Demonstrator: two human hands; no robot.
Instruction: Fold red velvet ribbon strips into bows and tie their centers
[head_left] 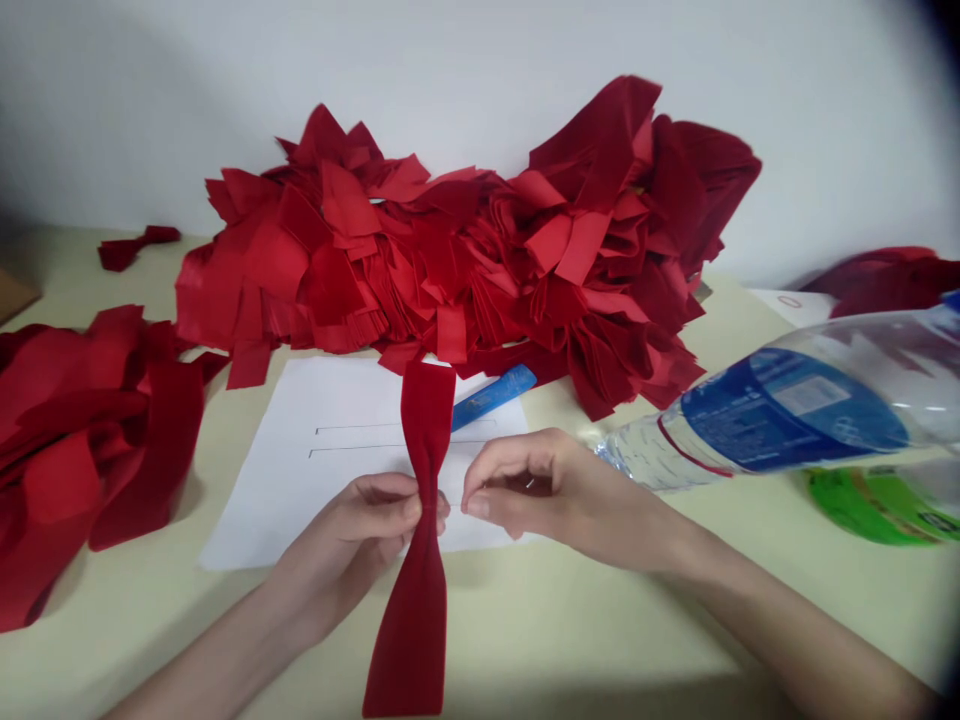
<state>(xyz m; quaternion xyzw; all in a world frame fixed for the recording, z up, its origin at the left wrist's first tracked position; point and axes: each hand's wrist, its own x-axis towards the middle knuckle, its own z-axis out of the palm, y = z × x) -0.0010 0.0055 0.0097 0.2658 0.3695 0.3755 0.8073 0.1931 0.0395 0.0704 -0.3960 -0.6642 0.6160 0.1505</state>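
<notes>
A red fabric strip (418, 610) lies lengthwise over a white sheet of paper (300, 470) and is gathered narrow at its middle, like a bow. My left hand (360, 540) pinches that gathered middle between thumb and fingers. My right hand (540, 490) is just to the right of the pinch, fingers closed in a pinch near the strip's waist; what it holds is too fine to make out.
A big heap of red fabric bows (465, 250) fills the back of the table. Loose red strips (82, 430) lie at the left. A blue tool (495, 395) lies on the paper. A plastic water bottle (795, 410) lies at the right over a green lid (877, 505).
</notes>
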